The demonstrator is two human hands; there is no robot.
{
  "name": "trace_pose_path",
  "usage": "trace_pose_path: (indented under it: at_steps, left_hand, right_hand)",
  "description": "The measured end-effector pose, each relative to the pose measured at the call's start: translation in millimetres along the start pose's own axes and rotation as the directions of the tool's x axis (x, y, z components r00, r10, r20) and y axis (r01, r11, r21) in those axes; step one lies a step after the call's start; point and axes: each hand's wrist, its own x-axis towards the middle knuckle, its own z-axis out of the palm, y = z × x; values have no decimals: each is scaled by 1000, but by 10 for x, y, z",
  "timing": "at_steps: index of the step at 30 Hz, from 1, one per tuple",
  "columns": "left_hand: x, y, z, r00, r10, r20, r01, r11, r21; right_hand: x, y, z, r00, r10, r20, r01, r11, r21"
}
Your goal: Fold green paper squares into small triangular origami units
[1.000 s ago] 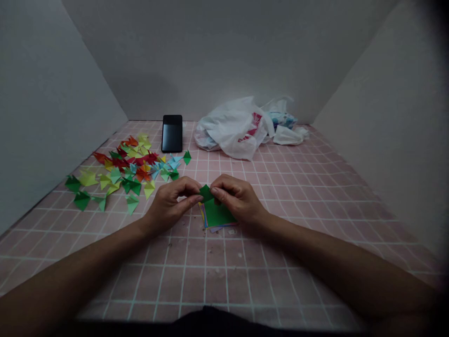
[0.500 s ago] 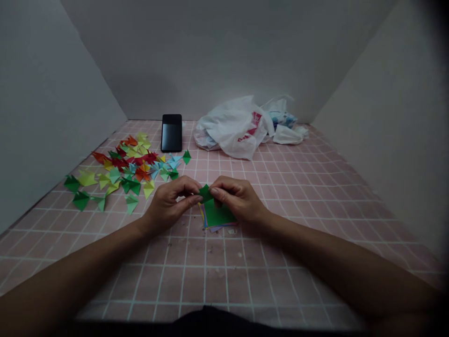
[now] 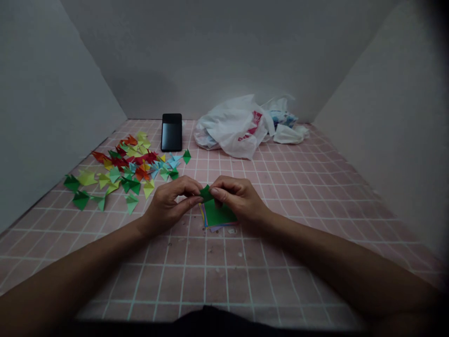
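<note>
From my remote station I record a pink cloth (image 3: 301, 187), white-gridded. Directly on it: folded papers (image 3: 121, 163), scattered at left; a phone (image 3: 171, 135), just behind them; a bag (image 3: 228, 126), far side; a sheet stack (image 3: 220, 215), green uppermost, at centre; specks (image 3: 240, 254) nearer me.

Green piece (image 3: 205, 193): paper, matt, with creased faces. Square sheets (image 3: 221, 215): paper, flat and smooth, top face dull green without sheen. Folded pieces (image 3: 131, 185): paper, matt, crisp at edges and creases. Phone (image 3: 171, 133): smooth dark front, glossy, glass-like, showing a soft pale reflection. White bag (image 3: 228, 126): thin plastic film, crumpled, slightly translucent, red print on surface. Blue-and-white packet (image 3: 283, 119): appears to be wrinkled plastic. Table covering (image 3: 301, 187): low sheen, rippled toward the right side; cloth or plastic, cannot be determined. Walls (image 3: 224, 51): plain, matt.
</note>
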Motion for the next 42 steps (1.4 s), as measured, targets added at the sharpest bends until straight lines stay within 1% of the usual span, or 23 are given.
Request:
trace_pose_path:
  at_steps: [4, 11, 15, 19, 26, 28, 32, 34, 37, 39, 42]
  left_hand:
    - [-10, -10, 5, 1000, -10, -17, 10, 1000, -6]
    - [2, -28, 6, 1000, 31, -5, -31, 998, -53]
    - [-5, -27, 2, 1000, 4, 2, -4, 999, -51]
    - [-11, -29, 6, 1000, -10, 0, 10, 998, -54]
    - [-1, -45, -8, 999, 53, 9, -53, 998, -24]
    - [5, -44, -11, 997, 70, 17, -70, 998, -9]
    - [5, -45, -12, 997, 70, 24, -70, 998, 1]
    - [-1, -49, -11, 998, 55, 19, -55, 998, -10]
    - [-5, -47, -11, 999, 29, 19, -28, 999, -20]
    - [1, -32, -16, 1000, 16, 23, -15, 1000, -24]
    - [19, 8, -31, 999, -3, 33, 4, 1000, -27]
  right_hand:
    - [1, -1, 7, 999, 32, -8, -32, 998, 49]
    - [-6, 23, 14, 999, 44, -16, -43, 999, 13]
    - [-1, -1, 9, 999, 41, -9, -41, 999, 11]
    - [4, -32, 3, 999, 47, 14, -48, 997, 68]
    - [-2, -20, 3, 996, 82, 19, -83, 993, 89]
    - [5, -11, -3, 999, 40, 22, -42, 997, 61]
    - [28, 20, -26, 995, -92, 38, 93, 994, -48]
    - [35, 41, -36, 984, -170, 54, 176, 976, -132]
    - [31, 59, -38, 957, -281, 79, 292, 922, -254]
    - [19, 56, -30, 949, -310, 57, 312, 899, -308]
    - [-3, 36, -5, 961, -276, -11, 256, 905, -339]
